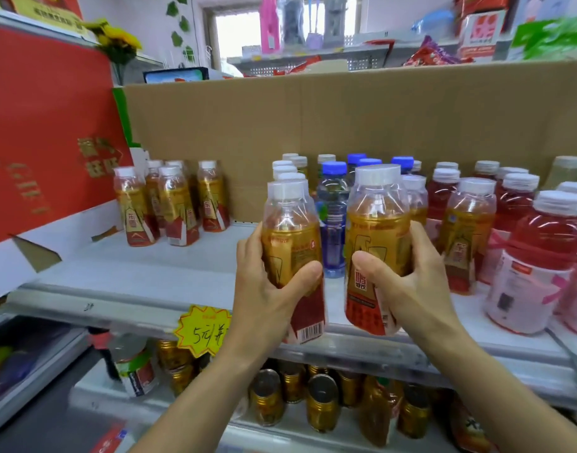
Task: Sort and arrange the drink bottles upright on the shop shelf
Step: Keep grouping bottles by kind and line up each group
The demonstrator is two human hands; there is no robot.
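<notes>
My left hand (264,289) grips one amber drink bottle (292,230) with a white cap and a gold and red label, held upright above the front edge of the grey shelf (123,276). My right hand (411,282) grips a second amber bottle (377,223) of the same kind, upright, just right of the first. Several matching amber bottles (172,204) stand grouped at the shelf's left rear. Behind my hands stand blue-capped water bottles (333,204) and more white-capped bottles (288,168). Pink-red drink bottles (539,253) fill the right side.
A brown cardboard wall (313,119) backs the shelf and a red gift box (42,132) closes its left end. A yellow price tag (204,328) hangs on the shelf's front edge. Gold cans (323,403) crowd the lower shelf. Bare shelf lies between the left group and my hands.
</notes>
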